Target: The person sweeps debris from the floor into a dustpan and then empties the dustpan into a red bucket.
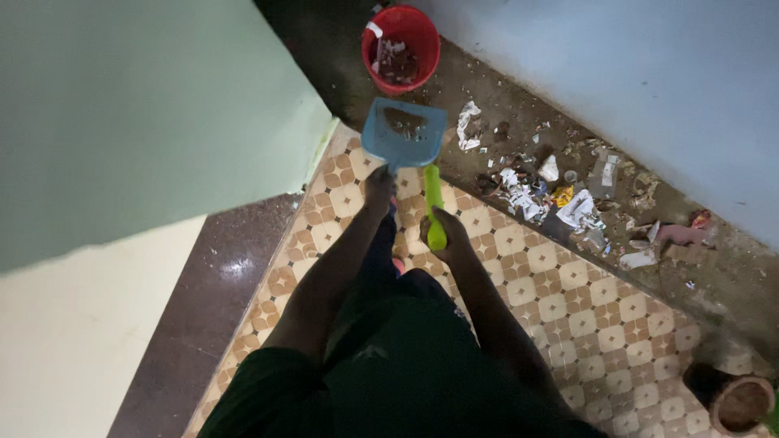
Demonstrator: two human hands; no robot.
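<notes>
Right hand gripping green handle, dustpan ahead

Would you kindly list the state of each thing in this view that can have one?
Dustpan: held by the left hand, a little debris in it.
Green handle: gripped at its end by the right hand.
Red bucket: upright, partly filled with rubbish.
Litter: scattered along the dark floor strip by the wall.
Brown pot: upright, open, at the frame's corner.

glossy plastic dustpan, plastic bucket, patterned tiles
</notes>
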